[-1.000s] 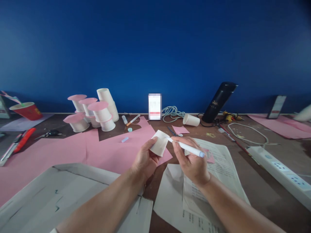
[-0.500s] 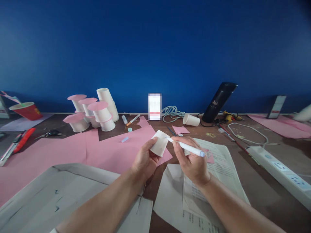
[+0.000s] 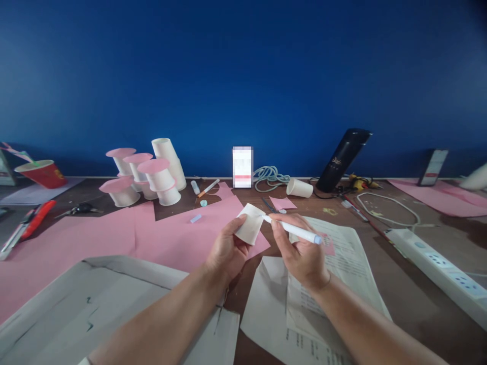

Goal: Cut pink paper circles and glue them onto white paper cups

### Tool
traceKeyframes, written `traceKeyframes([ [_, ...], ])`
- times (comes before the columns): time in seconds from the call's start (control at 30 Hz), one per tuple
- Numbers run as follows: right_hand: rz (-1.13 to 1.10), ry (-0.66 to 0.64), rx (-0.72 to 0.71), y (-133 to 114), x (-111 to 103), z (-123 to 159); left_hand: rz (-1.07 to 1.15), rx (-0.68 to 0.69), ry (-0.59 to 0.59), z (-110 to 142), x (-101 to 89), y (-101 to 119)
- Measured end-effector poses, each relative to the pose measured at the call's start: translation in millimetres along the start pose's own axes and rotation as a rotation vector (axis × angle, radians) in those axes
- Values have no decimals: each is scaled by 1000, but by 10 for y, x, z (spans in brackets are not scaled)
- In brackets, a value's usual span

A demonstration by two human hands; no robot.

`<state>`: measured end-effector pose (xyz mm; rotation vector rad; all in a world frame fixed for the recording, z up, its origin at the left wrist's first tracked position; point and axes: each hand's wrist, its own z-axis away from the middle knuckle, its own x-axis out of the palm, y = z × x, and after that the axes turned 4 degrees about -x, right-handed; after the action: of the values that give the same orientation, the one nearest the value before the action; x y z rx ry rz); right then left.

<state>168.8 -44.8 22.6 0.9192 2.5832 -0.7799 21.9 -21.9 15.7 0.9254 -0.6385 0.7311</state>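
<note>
Held in my left hand (image 3: pixel 230 248) is a white paper cup (image 3: pixel 250 225), tilted, with the thumb on its near side. My right hand (image 3: pixel 300 253) grips a white marker (image 3: pixel 294 230) with a pale blue end like a pen. The marker's tip is at the cup's upper right side, where faint marks show. Below both hands lie pink paper (image 3: pixel 182 238) and white printed sheets (image 3: pixel 350 253).
Paper cups with pink discs (image 3: pixel 154 167) are stacked at the left, near a tall cup stack (image 3: pixel 167 157). A black bottle (image 3: pixel 342 159), a lying cup (image 3: pixel 300 188), a power strip (image 3: pixel 437 268), a phone (image 3: pixel 242 167) and a cutter (image 3: pixel 28 228) are around.
</note>
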Motion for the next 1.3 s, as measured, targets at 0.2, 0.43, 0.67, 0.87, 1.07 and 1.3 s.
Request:
traceKeyframes([
  [0.2,-29,13,16,-3,3,19,0,-7,10,-18,-12,-2],
  [0.43,-398,133,499,111,35,2,10,5,-32,15,7,11],
  [0.67,-941,-44,726,147,183,23,64,-84,-88,93,39,23],
  [0.87,-1027,-61,869,48,302,69,68,-70,-178,105,38,-58],
  [1.07,-929,-78,915,85,314,57,-9,-57,-327,74,11,-164],
  [1.3,-366,-84,565,207,211,50,-25,11,-195,-40,-37,-148],
])
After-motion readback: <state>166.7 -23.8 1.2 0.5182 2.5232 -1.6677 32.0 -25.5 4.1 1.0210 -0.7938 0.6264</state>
